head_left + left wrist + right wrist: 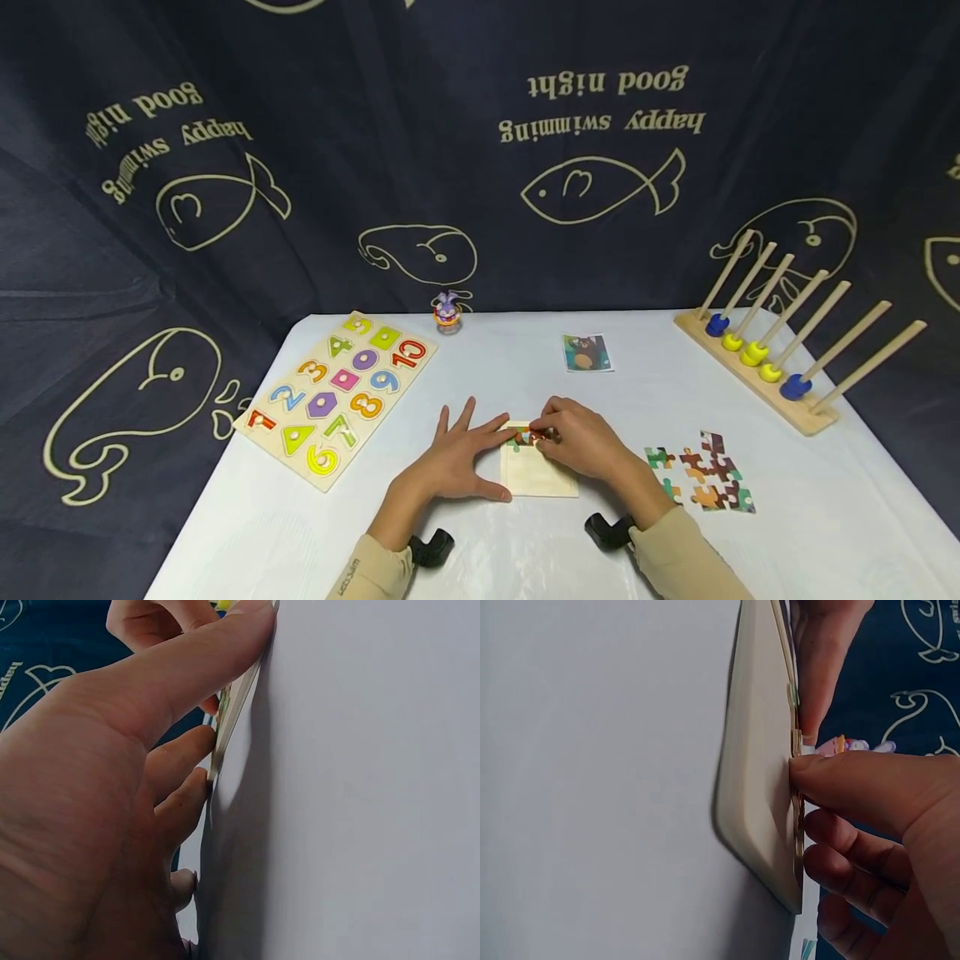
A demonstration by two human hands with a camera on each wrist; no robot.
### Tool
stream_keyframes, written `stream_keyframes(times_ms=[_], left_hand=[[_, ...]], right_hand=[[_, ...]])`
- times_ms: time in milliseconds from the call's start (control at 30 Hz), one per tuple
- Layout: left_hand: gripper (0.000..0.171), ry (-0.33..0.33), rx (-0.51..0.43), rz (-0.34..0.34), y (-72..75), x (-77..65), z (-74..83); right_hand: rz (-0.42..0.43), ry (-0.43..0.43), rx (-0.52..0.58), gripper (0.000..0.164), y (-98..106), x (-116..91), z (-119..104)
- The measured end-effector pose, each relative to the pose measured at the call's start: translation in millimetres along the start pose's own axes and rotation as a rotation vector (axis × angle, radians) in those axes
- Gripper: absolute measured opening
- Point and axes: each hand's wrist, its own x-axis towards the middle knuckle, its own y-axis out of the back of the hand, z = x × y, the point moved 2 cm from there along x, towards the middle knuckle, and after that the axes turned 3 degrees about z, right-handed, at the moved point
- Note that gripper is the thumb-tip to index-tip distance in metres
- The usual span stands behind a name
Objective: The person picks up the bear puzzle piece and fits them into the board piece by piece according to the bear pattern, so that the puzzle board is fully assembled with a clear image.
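Observation:
A shallow wooden puzzle tray (540, 477) lies in front of me, with joined jigsaw pieces (517, 438) along its far edge. My left hand (450, 461) is spread at the tray's left side, its thumb by the near left corner and its fingertips over the far left pieces. With thumb and fingers, my right hand (583, 443) pinches a brown jigsaw piece (538, 436) at the tray's far right. In the right wrist view, the right thumb (855, 780) is against the piece at the tray's (757, 765) inner edge; the fingers partly hide it.
Loose jigsaw pieces (705, 477) lie to the right. A bear picture card (588, 353) lies behind the tray. A number board (341, 392) is at the left, a purple rabbit figure (447, 313) at the back, and a wooden peg rack (765, 375) with rings at the right.

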Motion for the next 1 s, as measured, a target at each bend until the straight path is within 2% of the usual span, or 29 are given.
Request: stream_keyframes(times_ms=[200, 500, 767, 1000], left_hand=[[0.091, 0.001, -0.002, 0.011, 1.1, 0.1, 2.0], [0.084, 0.013, 0.064, -0.029, 2.3, -1.5, 8.0], [0.084, 0.014, 0.063, -0.028, 2.0, -1.0, 9.5], [0.084, 0.038, 0.059, -0.031, 2.2, -0.1, 11.4]], right_hand=[[0.001, -0.025, 0.000, 0.025, -1, 1, 0], [-0.026, -0.015, 0.016, 0.018, -1, 0, 1], [-0.058, -0.029, 0.060, 0.027, 1, -2, 3], [-0.019, -0.025, 0.107, 0.017, 8, -6, 9]])
